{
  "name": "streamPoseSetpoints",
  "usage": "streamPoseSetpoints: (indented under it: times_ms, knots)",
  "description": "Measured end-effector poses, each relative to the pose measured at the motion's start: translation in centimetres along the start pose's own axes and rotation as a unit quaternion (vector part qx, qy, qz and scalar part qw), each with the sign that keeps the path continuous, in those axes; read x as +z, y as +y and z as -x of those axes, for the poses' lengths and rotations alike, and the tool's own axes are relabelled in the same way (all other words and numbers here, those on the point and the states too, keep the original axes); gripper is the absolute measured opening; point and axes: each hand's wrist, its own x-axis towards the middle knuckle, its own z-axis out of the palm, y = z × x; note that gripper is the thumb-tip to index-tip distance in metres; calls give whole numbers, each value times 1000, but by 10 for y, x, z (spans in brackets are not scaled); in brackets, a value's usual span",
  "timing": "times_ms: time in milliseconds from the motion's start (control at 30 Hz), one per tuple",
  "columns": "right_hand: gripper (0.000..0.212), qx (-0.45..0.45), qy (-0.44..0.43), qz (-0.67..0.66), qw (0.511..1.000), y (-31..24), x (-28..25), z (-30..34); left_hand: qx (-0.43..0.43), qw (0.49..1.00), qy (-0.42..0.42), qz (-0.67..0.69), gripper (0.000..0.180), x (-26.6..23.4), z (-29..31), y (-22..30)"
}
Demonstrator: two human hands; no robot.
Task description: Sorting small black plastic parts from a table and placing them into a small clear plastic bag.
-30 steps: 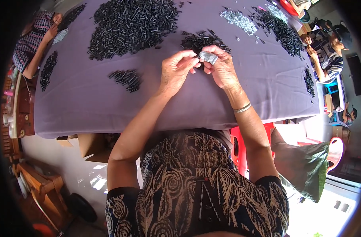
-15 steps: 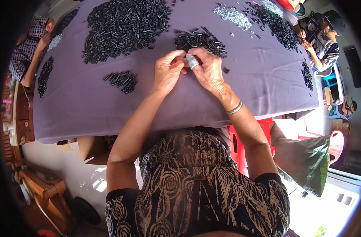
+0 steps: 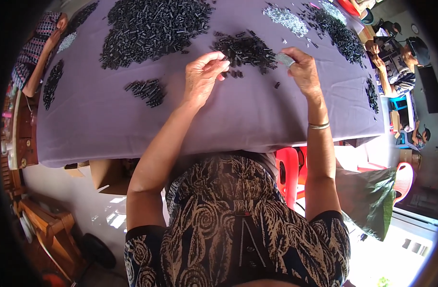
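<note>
My left hand [image 3: 202, 79] is closed in a pinch above the purple cloth, at the near-left edge of a small heap of black cylindrical pieces [image 3: 247, 50]. What lies between its fingertips is too small to make out. Off the heap's right side, my right hand [image 3: 304, 74] has its fingers curled together, with a silvery wrap [image 3: 285, 59] around one digit. Anything in those fingers is hidden. Several loose black pieces [image 3: 234, 74] lie near the left fingertips, and a single black piece [image 3: 277, 85] sits below the right hand. A neat group of black pieces [image 3: 148, 92] lies to the left.
A large heap of black pieces [image 3: 154, 31] covers the far left of the purple tablecloth [image 3: 219, 129]. At the far right are a pile of small clear pieces [image 3: 287, 21] and more black ones [image 3: 341, 38]. Other people sit at both sides. A red stool [image 3: 288, 174] stands below the table edge.
My hands, together before, are now apart: the right has moved right, while the left stays near its place. Loose black pieces now show where the hands were.
</note>
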Motion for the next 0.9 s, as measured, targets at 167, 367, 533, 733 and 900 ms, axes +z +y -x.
streamPoseSetpoints:
  times_ms: [167, 367, 533, 733, 900]
  knots:
    - [20, -20, -83, 103, 991, 0, 1, 5, 29, 999, -14, -24, 18, -2, 0, -4]
    - [15, -25, -139, 86, 986, -17, 25, 11, 18, 1000, 14, -13, 20, -3, -1, -1]
    - [18, -128, -160, 131, 970, -28, 49, 9, 26, 999, 6, -20, 18, -2, -2, -2]
    - [27, -152, -172, 213, 950, -32, 67, 12, 31, 999, -4, -20, 18, -3, -1, -5]
    - [16, -139, -166, 215, 952, -35, 69, 18, 24, 999, -10, -30, 18, 0, 0, -2]
